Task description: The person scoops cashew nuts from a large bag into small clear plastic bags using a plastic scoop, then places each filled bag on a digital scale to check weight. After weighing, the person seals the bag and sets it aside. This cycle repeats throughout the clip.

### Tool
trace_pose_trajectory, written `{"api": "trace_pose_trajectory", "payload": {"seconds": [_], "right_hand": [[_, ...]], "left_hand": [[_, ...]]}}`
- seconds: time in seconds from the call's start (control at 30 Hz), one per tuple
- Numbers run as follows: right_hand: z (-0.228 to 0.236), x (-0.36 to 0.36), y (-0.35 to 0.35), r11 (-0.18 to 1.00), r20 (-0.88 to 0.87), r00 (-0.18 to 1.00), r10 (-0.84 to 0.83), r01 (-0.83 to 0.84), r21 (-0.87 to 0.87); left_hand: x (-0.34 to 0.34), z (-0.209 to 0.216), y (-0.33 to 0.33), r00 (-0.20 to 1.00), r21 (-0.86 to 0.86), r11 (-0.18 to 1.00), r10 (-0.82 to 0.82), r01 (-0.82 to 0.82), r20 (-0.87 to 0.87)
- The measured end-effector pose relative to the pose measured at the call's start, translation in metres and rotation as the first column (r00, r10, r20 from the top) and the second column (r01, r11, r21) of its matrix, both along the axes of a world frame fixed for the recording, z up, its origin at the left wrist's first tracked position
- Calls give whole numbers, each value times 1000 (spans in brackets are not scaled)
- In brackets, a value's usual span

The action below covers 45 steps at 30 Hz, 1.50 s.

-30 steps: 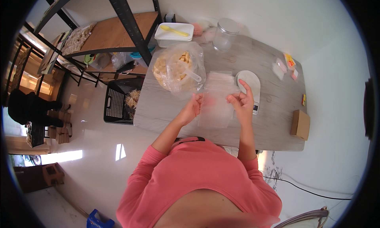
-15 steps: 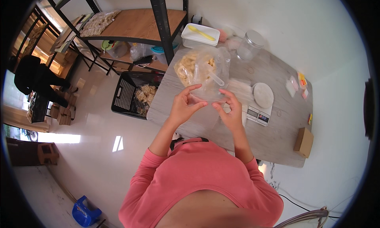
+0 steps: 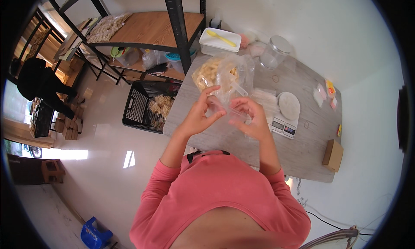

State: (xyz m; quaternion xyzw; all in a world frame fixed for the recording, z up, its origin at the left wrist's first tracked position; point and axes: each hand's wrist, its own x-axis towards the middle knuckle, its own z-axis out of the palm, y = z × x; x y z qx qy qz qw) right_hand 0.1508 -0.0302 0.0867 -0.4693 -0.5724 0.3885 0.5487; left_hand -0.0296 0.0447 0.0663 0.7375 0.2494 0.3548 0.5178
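Between my two hands I hold a small clear plastic bag (image 3: 228, 111) by its edges, over the near side of the table. My left hand (image 3: 199, 115) has fingers and thumb closed around its left edge. On the other edge, the curled fingers of my right hand (image 3: 252, 115) grip the plastic. Just beyond them lies a large clear bag of pale yellow snack pieces (image 3: 205, 74), with the white handle of a scoop (image 3: 240, 90) sticking out of it. A white kitchen scale (image 3: 288, 106) with a round plate stands right of my right hand, beside a stack of clear bags (image 3: 263, 97).
A lidded jar (image 3: 274, 52) and a white-lidded tub with a yellow spoon (image 3: 220, 40) stand at the back. A cardboard box (image 3: 332, 156) is at the table's right edge. Left of the table are a black crate (image 3: 137, 103) and a shelf (image 3: 147, 29); another person (image 3: 36, 82) stands far left.
My right hand has turned inward and its fingers have curled in toward the left hand. The small bag is bunched and tilted differently between them. The left hand has barely moved.
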Motion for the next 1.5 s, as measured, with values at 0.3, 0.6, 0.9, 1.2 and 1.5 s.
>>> {"api": "trace_pose_trajectory", "payload": {"seconds": [0.3,0.6,0.9,1.2,1.5], "right_hand": [[-3,-35,-5,965,212,945,-250,226,133],[-10,-26,8,960,222,955,-198,144,240],[-4,-12,16,971,-50,974,-221,216,-100],[-7,-15,19,966,-40,966,-257,255,-30],[-4,-16,20,968,-58,967,-250,247,-48]], "left_hand": [[37,-33,-29,897,-68,997,-1,34,442],[21,-28,-25,724,-467,719,-73,514,686],[19,-33,-29,727,-467,673,-157,574,668],[23,-28,-29,744,-456,689,-184,564,642],[22,-30,-29,747,-457,703,-160,546,646]]}}
